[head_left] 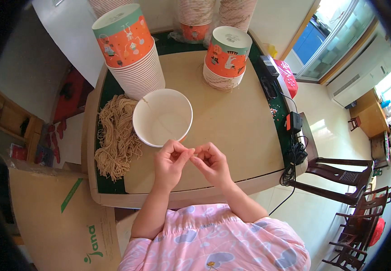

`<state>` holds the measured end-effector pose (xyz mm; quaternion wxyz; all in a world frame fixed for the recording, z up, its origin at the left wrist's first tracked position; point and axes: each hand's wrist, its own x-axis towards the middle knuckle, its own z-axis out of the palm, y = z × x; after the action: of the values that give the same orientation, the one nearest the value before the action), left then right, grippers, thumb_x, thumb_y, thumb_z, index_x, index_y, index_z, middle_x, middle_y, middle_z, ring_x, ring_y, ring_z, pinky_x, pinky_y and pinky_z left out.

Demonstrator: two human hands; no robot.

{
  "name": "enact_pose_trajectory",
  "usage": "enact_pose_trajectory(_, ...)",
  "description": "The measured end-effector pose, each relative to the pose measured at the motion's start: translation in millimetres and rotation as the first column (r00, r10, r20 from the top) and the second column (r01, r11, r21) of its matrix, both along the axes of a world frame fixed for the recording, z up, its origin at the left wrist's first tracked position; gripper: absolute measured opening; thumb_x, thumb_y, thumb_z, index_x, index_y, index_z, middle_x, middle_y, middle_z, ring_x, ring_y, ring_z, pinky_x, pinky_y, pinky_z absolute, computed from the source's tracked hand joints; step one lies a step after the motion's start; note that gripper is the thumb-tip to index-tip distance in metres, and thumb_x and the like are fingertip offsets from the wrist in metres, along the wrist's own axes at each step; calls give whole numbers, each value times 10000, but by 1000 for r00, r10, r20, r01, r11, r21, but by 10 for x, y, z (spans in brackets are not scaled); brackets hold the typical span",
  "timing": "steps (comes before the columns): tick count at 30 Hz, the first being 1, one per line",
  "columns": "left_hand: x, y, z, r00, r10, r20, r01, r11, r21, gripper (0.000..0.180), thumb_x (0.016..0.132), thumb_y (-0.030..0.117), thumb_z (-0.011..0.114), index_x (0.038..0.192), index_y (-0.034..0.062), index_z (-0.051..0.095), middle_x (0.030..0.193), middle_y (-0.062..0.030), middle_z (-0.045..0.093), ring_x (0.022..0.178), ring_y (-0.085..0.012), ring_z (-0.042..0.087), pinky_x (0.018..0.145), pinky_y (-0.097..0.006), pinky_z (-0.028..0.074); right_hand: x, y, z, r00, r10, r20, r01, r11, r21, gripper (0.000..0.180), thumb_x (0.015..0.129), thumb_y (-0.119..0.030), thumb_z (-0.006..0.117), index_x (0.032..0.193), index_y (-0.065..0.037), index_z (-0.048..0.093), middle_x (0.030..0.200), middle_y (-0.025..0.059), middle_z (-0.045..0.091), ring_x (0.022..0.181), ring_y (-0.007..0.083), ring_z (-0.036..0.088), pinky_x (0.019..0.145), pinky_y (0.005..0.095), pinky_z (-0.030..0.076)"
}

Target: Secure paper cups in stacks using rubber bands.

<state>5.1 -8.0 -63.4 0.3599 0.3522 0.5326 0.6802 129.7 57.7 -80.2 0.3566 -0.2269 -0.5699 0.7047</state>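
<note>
My left hand (172, 163) and my right hand (211, 164) meet over the near part of the table, thumbs and forefingers pinched together. A thin tan bit shows between the fingertips, looking like the end of a strand of twine; most of it is hidden. Just beyond my left hand is a white paper bucket (161, 115), its open mouth toward me, with a strand of twine at its inner wall near the far rim. A loose heap of tan twine (116, 135) lies to the bucket's left.
Nested stacks of orange and green paper buckets (136, 67) stand upside down at the far left, with a shorter stack (226, 58) at the far right. Black cables and adapters (295, 122) line the table's right edge. A cardboard box (64, 217) stands left, a wooden chair (340, 176) right.
</note>
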Motion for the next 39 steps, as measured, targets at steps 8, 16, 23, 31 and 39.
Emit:
enact_pose_trajectory(8, 52, 36, 117, 799, 112, -591, -160, 987, -30, 237, 912, 122, 613, 744, 14, 486, 639, -86, 449, 556, -186, 447, 511, -316, 368, -47, -19, -35, 991, -126, 39, 120, 985, 125, 76, 874, -24, 659, 925, -16, 602, 630, -83, 388, 562, -1, 319, 483, 176, 251)
enact_pose_trajectory(16, 43, 14, 78, 807, 75, -586, -137, 989, -61, 250, 935, 134, 582, 747, 14, 469, 638, -90, 451, 547, -192, 422, 513, -322, 368, -70, -9, -87, 993, -117, 29, 115, 991, 75, 42, 881, -21, 647, 902, -7, 614, 667, -78, 471, 581, -2, 370, 500, 174, 284)
enact_pose_trajectory(23, 16, 1, 81, 857, 19, -514, -108, 984, -143, 211, 945, 144, 572, 806, 20, 473, 638, -79, 465, 526, -160, 428, 509, -304, 382, -94, 29, -101, 991, -97, -94, 93, 995, -46, 37, 891, -14, 628, 914, 10, 612, 841, -11, 616, 736, 21, 550, 618, 159, 429)
enact_pose_trajectory(31, -17, 0, 67, 890, -33, -456, -54, 983, -175, 158, 931, 114, 590, 840, 14, 509, 673, -50, 505, 575, -117, 459, 535, -269, 402, -50, 35, -80, 990, -118, -77, 116, 993, -22, 49, 881, 12, 632, 929, 10, 621, 798, -19, 618, 705, 9, 538, 583, 151, 402)
enact_pose_trajectory(39, -21, 5, 106, 910, -30, -414, -37, 987, -154, 72, 900, 38, 602, 863, 0, 553, 750, -42, 556, 626, -92, 514, 574, -239, 439, -84, 45, -180, 982, -188, 1, 188, 982, -7, 31, 874, -20, 655, 892, 1, 642, 640, -86, 497, 571, -10, 371, 496, 169, 267)
